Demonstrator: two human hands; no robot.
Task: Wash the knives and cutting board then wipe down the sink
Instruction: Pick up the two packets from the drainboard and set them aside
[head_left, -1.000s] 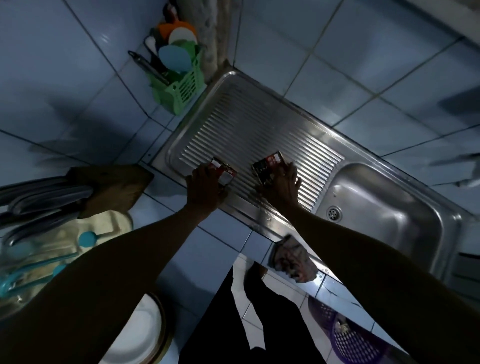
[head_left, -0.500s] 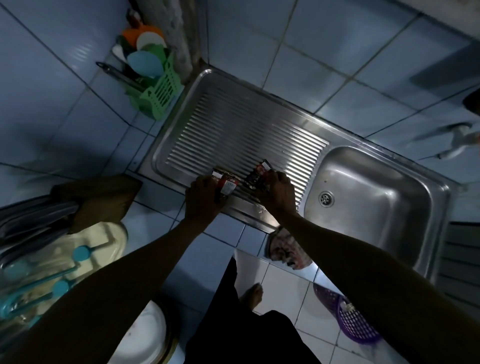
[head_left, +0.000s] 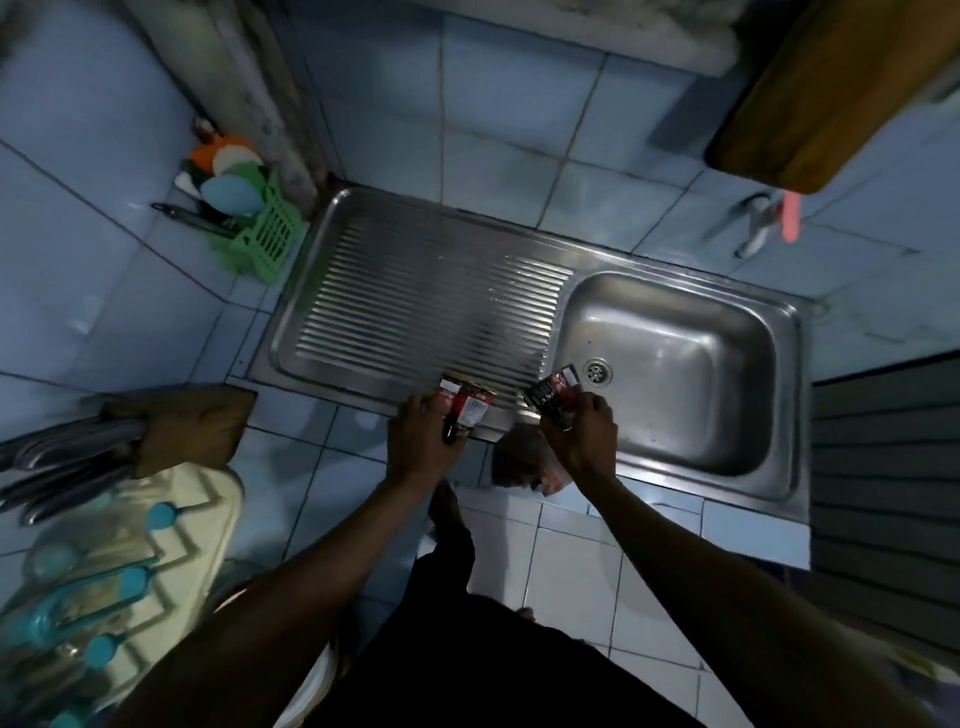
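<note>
The sink (head_left: 675, 467) and its ribbed draining board (head_left: 415, 301) lie bare and dry-looking, so the washing seems not yet begun. The left hand (head_left: 421, 441) grips a small red-and-white packet (head_left: 466, 408) over the front edge of the sink unit; the right hand (head_left: 582, 436) pinches a dark packet (head_left: 550, 389) just beside the drain (head_left: 597, 371). What the packets hold cannot be told. The knives (head_left: 57, 467) rest on the counter (head_left: 291, 467) far left, handles by a brown wooden board (head_left: 187, 431), well apart from the basin. A rag (head_left: 519, 465) hangs at the front edge. Knives, board and wipe-down all appear left to do.
</note>
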